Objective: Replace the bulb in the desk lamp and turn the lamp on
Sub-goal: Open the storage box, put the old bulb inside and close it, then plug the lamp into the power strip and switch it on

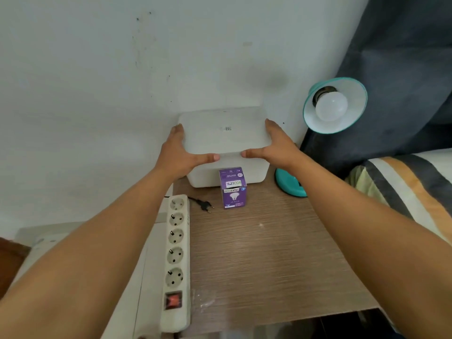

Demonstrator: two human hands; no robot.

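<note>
- Two bare hands reach forward over the wooden tabletop (269, 253) and clasp the lid of a white plastic box (223, 135) that stands at the far edge against the wall.
- Left hand (179, 155) — spread wide, fingers along the lid's left edge, thumb laid across the near edge.
- Right hand (274, 145) mirrors it: fingers along the right edge, thumb pointing inward on the near edge, its tip close to the left thumb but apart from it.
- A purple bulb carton (234, 188) stands upright on the tabletop, just in front of the box and touching or nearly touching its front wall.
- The desk lamp — teal shade (352, 113) tilted toward the camera, a white bulb (331, 106) seated in its socket — rises at the right; its teal base (287, 183) sits beside the box, partly hidden by the right forearm.
- A white power strip (176, 253) with a red switch lies along the left edge, all sockets unoccupied.
- A black plug (205, 205) lies loose on the tabletop between the strip and the carton.
</note>
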